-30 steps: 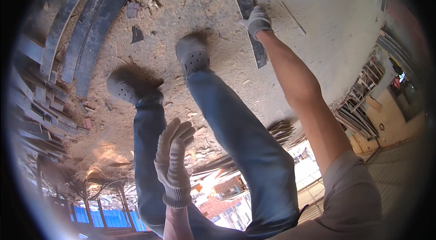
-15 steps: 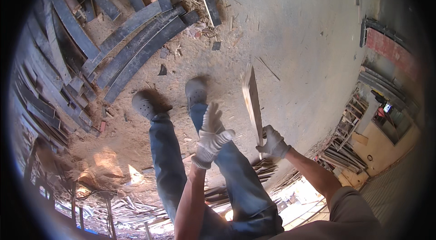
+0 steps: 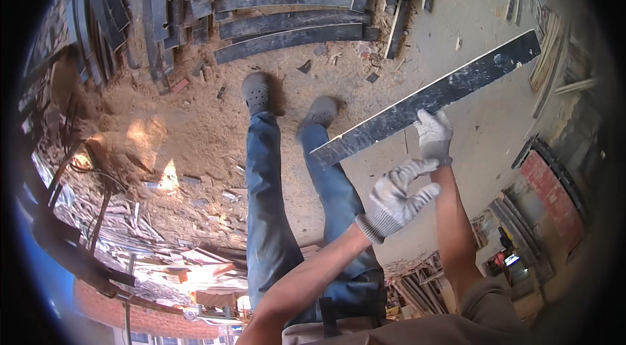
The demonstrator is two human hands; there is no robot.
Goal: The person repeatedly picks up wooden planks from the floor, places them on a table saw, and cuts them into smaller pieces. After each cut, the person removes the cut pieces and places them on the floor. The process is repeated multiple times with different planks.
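The long dark board [image 3: 424, 98] is up in front of me, slanting from near left to far right, with a thin pale edge along its far side. Its near left end crosses in front of my right leg [image 3: 338, 195]. From my seat far off, I cannot tell if the other end touches the floor [image 3: 482, 126].

My right hand [image 3: 433, 130], in a grey glove, grips the near edge of the board, close to its middle. My left hand [image 3: 401, 196] is nearer to me, with bent fingers spread away from the thumb and nothing in them that I can see. It looks close to the right wrist, but I cannot tell if they touch.

I think the step in hand is holding up this one board. The next move, I guess, calls for a tight hold, because a long board in one hand can tip. Help from the left hand would make it steadier, with the ends kept off my legs.

Farther out, my grey shoes [image 3: 256, 92] stand in wood dust [image 3: 202, 110]. Past them, dark boards [image 3: 290, 42] lie crossways, and more planks [image 3: 160, 6] crowd the far left. I cannot spot a box or bucket for sure. On the near right are wood slats [image 3: 417, 289], too small to tell if a rack holds them.
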